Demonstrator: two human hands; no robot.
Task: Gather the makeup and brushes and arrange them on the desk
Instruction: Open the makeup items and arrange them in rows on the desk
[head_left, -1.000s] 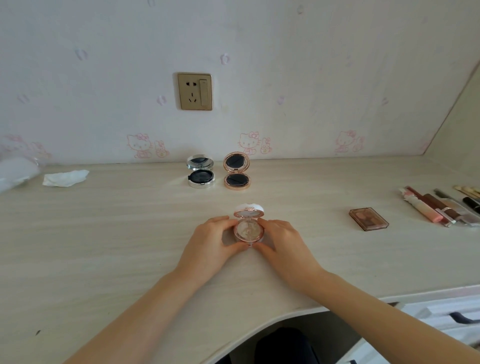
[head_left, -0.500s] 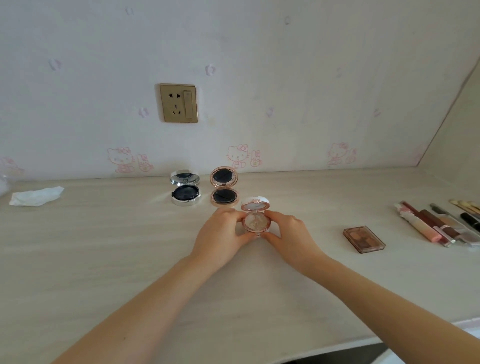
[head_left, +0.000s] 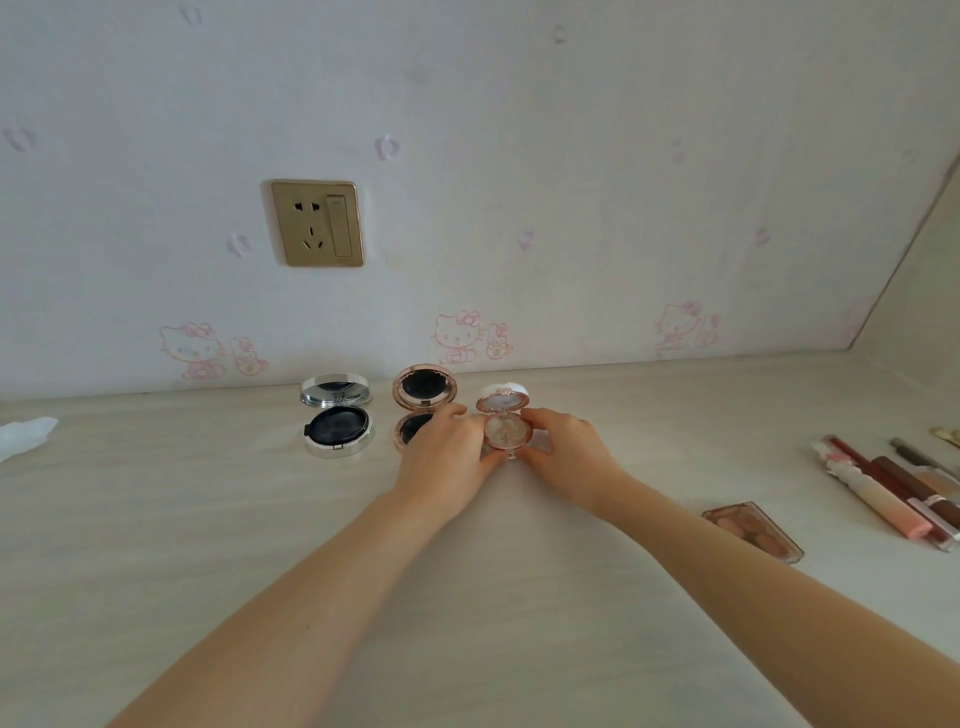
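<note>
A small round pink compact (head_left: 506, 427) stands open on the desk (head_left: 208, 519), its mirror lid tilted up toward the wall. My left hand (head_left: 444, 460) holds its left rim and my right hand (head_left: 563, 451) holds its right rim, fingers curled round it. Just left of it stands an open rose-gold compact (head_left: 423, 395), partly hidden by my left hand. Further left is an open silver compact (head_left: 336, 415). An eyeshadow palette (head_left: 753, 530) lies flat to the right, under my right forearm's far side.
Several lip glosses and brushes (head_left: 883, 493) lie in a row at the right edge. A white tissue (head_left: 23, 434) sits at the far left. A wall socket (head_left: 317, 223) is above the compacts. The wall runs close behind the compacts.
Both hands have slid the pink compact away from me across the desk, up to the right side of the rose-gold compact near the wall.
</note>
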